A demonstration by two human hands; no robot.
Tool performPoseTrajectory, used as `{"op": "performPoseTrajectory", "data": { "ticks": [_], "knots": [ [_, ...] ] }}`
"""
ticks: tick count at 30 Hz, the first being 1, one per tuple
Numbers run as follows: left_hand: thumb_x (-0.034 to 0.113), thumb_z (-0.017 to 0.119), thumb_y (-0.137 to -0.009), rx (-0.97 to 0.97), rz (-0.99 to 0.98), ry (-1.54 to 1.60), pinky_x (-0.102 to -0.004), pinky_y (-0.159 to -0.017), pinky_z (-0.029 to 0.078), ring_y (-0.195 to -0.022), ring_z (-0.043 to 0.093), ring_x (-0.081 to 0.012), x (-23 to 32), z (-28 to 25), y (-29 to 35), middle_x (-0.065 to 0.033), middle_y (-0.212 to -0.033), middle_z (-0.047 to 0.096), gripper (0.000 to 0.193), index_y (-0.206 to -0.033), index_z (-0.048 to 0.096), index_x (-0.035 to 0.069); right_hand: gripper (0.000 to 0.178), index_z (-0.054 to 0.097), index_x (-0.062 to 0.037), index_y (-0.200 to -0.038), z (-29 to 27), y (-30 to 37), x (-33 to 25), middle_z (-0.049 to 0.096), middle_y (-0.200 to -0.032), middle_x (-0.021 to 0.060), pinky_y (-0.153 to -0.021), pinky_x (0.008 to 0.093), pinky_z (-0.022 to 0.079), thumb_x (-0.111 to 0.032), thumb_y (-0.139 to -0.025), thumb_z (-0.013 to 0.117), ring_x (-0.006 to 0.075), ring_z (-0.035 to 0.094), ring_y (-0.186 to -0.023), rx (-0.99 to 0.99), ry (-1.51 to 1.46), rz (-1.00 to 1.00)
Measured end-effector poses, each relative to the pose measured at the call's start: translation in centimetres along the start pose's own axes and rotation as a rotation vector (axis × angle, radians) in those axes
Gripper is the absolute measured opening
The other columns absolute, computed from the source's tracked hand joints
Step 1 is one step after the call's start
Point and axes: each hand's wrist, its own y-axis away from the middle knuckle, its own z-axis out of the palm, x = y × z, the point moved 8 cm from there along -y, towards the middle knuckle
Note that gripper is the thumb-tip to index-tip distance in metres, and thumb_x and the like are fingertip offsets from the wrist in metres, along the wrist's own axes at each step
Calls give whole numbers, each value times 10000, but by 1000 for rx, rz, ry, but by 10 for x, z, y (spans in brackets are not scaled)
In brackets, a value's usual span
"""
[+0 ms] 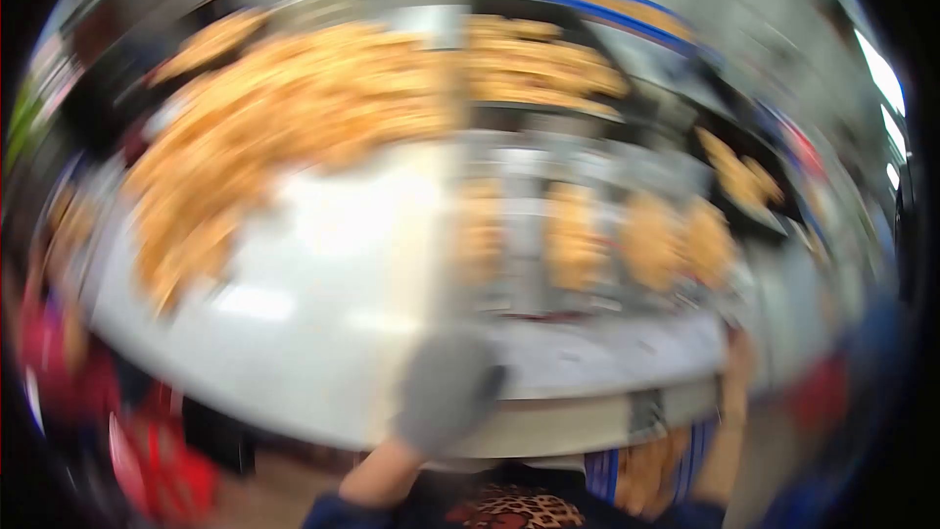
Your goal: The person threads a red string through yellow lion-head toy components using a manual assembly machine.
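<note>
Broad white table [294,362] fills the middle here, bright with glare, and everything is smeared by motion. Across its far and left side sweeps a big heap of golden-tan pieces [284,98], too blurred to tell what they are. To the right comes a grey unit with a pale front panel [607,358], running along the near edge. Beyond it sits a black tray [594,31] with more tan pieces inside, and further right a second dark tray [759,223] carrying a smaller group. Blue crate [676,39] at the back; a blue basket [603,475] down below the near edge, tan pieces in it too. Four tan portions [576,235] stand side by side on the unit, behind the panel, the right-hand two close together. Now the hands! The left hand [446,387], in a grey glove, is over the near edge, just left of the panel; whether it grips anything, I can't tell. The right hand [739,358] is at the panel's right end, fingers blurred, its grip impossible to call.
</note>
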Motion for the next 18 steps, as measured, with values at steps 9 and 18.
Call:
{"op": "performPoseTrajectory", "data": {
  "ticks": [9,18],
  "knots": [
    [130,620,-783,156,-102,181,-401,-706,458,-830,525,-301,-18,-12,22,-112,-858,509,132,-841,524,62,372,594,28,-1139,87,-105,-160,633,-1075,187,-861,402,483,-256,-901,600,324,598,-985,125,-336,-634],
    [129,609,-803,75,-120,241,-406,-738,472,-868,527,-300,-32,0,12,-96,-904,529,117,-874,531,79,348,573,42,-1133,-68,2,-153,615,-1030,212,-844,401,475,-232,-920,598,342,581,-933,-14,-296,-515]
  ]
}}
